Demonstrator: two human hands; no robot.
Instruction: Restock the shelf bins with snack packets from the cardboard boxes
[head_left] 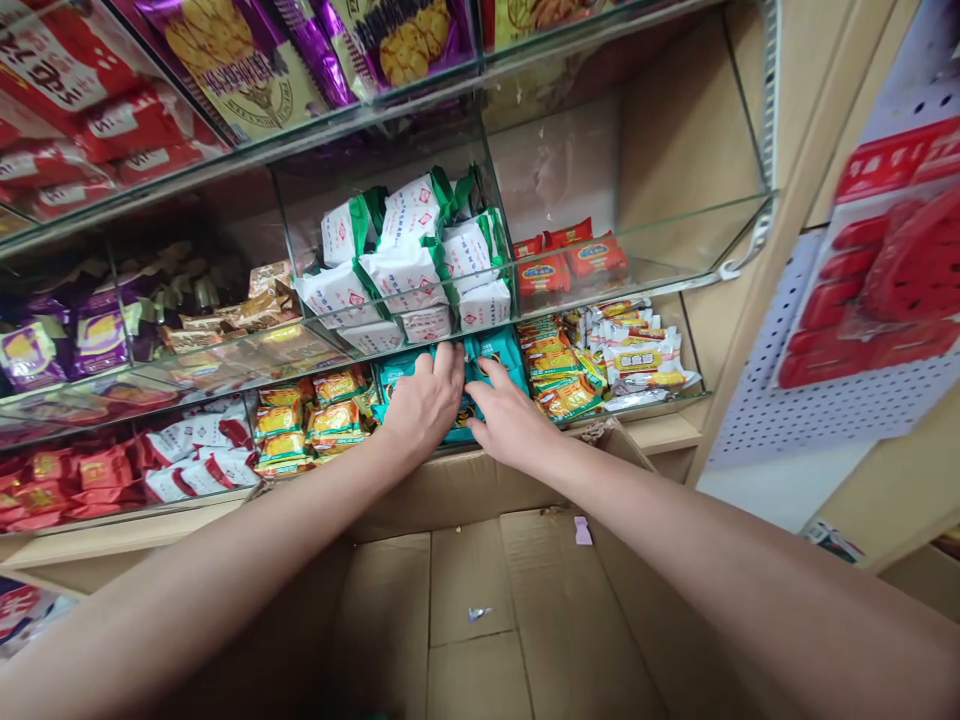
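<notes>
Several teal snack packets [508, 350] lie in a glass-divided compartment of the lowest shelf in view. My left hand [429, 398] rests on the left part of them, back upward, its fingers stretched forward and close together. On their right side, my right hand [510, 412] touches the packets with thumb and fingers apart. Both hands cover much of the teal packets, and I see nothing lifted in either. Yellow-orange packets [337, 415] sit left of this compartment, and more yellow-green packets [559, 370] fill the one to the right.
An open cardboard box [472, 560] with small scraps inside stands below my arms, against the shelf. White-and-green packets [409, 260] and red packets [574, 262] occupy the shelf above. Glass dividers and a glass front edge [637, 268] overhang the hands. Red packaged goods [885, 270] hang at right.
</notes>
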